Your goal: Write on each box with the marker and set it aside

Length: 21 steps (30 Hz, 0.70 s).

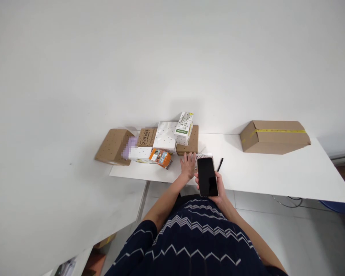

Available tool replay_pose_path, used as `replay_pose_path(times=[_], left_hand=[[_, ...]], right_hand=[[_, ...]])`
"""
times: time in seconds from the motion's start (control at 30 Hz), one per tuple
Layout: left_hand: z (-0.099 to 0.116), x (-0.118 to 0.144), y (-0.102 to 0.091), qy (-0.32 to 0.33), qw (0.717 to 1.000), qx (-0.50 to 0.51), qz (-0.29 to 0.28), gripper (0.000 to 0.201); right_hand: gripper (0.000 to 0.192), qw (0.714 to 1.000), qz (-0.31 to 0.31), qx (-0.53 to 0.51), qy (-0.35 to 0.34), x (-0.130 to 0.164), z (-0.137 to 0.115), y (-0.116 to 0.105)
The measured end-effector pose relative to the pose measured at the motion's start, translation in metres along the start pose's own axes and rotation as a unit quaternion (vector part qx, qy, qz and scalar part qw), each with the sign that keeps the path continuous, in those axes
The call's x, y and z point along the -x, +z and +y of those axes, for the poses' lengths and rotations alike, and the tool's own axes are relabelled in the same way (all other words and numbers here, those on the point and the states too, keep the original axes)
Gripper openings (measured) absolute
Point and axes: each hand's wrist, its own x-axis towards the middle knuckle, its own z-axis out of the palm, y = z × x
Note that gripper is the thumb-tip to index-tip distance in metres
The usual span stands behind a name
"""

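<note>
My right hand (220, 189) holds a black phone (207, 176) with a dark screen, upright above the table's near edge. My left hand (188, 165) rests flat on the white table (276, 172), fingers spread, just left of the phone. A printed paper or small packet (204, 155) lies partly hidden behind the phone. A black pen (220, 164) lies to the right of it. Close to my left hand sits an orange and white carton (160, 157).
A cluster of cardboard and white boxes (166, 136) stands at the table's back left, topped by a tilted white-and-green carton (184, 128). A large taped cardboard box (274, 137) sits at the back right. A white wall is behind; a white surface (60, 214) extends to my left.
</note>
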Motion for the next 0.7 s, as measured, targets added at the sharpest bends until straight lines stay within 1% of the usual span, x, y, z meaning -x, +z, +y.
replay_pose_path(times=[0.07,0.13,0.2,0.3,0.37,0.47,0.53,0.7], left_hand=[[-0.001,-0.001,0.0,-0.004,1.0,0.015,-0.002,0.061],[-0.002,-0.001,0.002,-0.008,1.0,0.028,0.006,0.057],[-0.002,-0.001,0.005,-0.008,0.999,0.027,0.026,0.057],[0.0,0.0,0.009,-0.001,0.999,0.009,0.045,0.062],[0.001,0.001,0.009,0.004,0.999,0.003,0.041,0.069],[0.002,0.001,0.006,0.001,1.0,0.002,0.021,0.077],[0.001,0.0,0.004,-0.001,1.0,0.003,0.012,0.076],[-0.001,0.0,0.009,0.006,1.0,-0.002,0.019,0.072]], right_hand=[[0.053,0.999,-0.011,-0.01,0.041,-0.005,0.009,-0.002],[0.053,0.998,-0.015,-0.012,0.056,-0.007,0.012,-0.003],[0.053,0.999,-0.015,-0.013,0.045,-0.008,0.008,-0.003],[0.053,1.0,-0.012,-0.015,0.012,-0.007,-0.001,0.002],[0.054,1.0,-0.014,-0.018,-0.004,-0.007,-0.007,0.006],[0.053,0.999,-0.022,-0.023,-0.022,-0.008,-0.013,0.015],[0.052,0.999,-0.024,-0.024,-0.027,-0.01,-0.014,0.022],[0.052,0.999,-0.024,-0.025,-0.022,-0.013,-0.016,0.033]])
